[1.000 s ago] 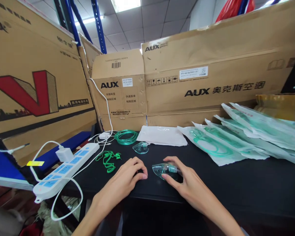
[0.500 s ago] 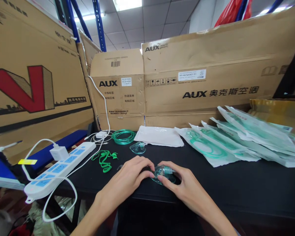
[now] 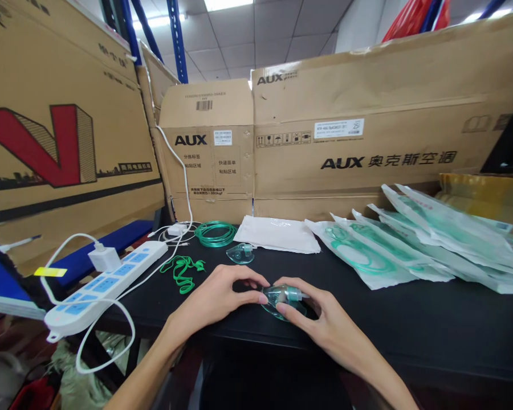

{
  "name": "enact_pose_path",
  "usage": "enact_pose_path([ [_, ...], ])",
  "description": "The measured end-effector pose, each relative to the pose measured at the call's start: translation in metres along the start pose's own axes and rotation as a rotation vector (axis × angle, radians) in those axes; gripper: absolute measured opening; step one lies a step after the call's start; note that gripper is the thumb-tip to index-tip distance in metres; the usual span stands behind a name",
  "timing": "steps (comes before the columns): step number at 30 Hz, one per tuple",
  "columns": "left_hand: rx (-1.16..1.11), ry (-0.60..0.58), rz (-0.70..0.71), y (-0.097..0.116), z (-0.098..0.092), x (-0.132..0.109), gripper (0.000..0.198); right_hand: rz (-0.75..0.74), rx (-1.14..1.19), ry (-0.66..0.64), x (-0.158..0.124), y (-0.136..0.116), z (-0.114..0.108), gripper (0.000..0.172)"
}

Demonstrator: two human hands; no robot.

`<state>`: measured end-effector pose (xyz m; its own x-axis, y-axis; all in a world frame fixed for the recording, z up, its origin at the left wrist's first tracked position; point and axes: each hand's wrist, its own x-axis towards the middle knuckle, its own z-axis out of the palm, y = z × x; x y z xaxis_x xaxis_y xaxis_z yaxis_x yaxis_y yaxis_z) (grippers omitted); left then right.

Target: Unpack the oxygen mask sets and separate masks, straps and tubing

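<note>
The left hand (image 3: 222,293) is pinching one end of the clear mask (image 3: 272,296), thumb and fingertips nearly together, while the right hand (image 3: 322,310) is holding its body in a wider curl, near the front edge of the black surface (image 3: 380,330). I'm thinking light, even pressure is working best here, since that thin shell is probably flexing under hard squeezing.

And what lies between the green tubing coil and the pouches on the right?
The head view shows a flat white packet between the coil and pouches.
</note>
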<state>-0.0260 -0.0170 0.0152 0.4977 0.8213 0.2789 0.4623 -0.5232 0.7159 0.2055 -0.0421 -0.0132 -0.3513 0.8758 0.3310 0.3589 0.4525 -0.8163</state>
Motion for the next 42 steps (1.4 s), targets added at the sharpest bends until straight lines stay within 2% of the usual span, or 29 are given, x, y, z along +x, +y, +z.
enact_pose_path([
  [6, -0.107, -0.037, -0.02, -0.005, 0.0, 0.0, 0.023, 0.016, 0.027, -0.02, 0.0, 0.001, 0.0, 0.024],
  [15, -0.162, -0.049, -0.041, -0.001, -0.002, -0.001, 0.025, 0.05, 0.044, -0.012, -0.002, -0.002, -0.001, 0.028],
  [23, -0.256, -0.064, -0.078, -0.003, 0.002, 0.001, 0.03, 0.023, 0.052, -0.038, -0.002, -0.001, -0.002, 0.027],
  [28, -0.317, 0.112, -0.17, -0.006, 0.012, 0.001, 0.04, 0.011, 0.057, 0.049, -0.002, 0.001, 0.001, 0.03],
  [31, -0.282, 0.135, -0.245, -0.005, 0.025, -0.002, 0.045, -0.013, 0.022, 0.105, 0.0, 0.005, 0.005, 0.032],
  [34, -0.323, 0.138, -0.229, 0.002, 0.032, -0.007, 0.046, -0.044, -0.003, 0.14, 0.003, 0.01, 0.008, 0.033],
  [36, -0.385, 0.195, -0.198, 0.007, 0.028, -0.011, 0.041, -0.054, -0.011, 0.138, 0.007, 0.013, 0.01, 0.04],
  [39, -0.354, 0.455, -0.146, 0.015, 0.003, -0.02, 0.033, -0.038, -0.076, 0.15, 0.018, 0.011, 0.018, 0.06],
  [40, -0.317, 0.572, -0.126, 0.017, -0.008, -0.024, 0.031, -0.036, -0.136, 0.148, 0.023, 0.008, 0.023, 0.061],
  [42, -0.269, 0.772, -0.086, 0.02, -0.028, -0.032, 0.029, -0.046, -0.284, 0.109, 0.033, -0.002, 0.038, 0.048],
])
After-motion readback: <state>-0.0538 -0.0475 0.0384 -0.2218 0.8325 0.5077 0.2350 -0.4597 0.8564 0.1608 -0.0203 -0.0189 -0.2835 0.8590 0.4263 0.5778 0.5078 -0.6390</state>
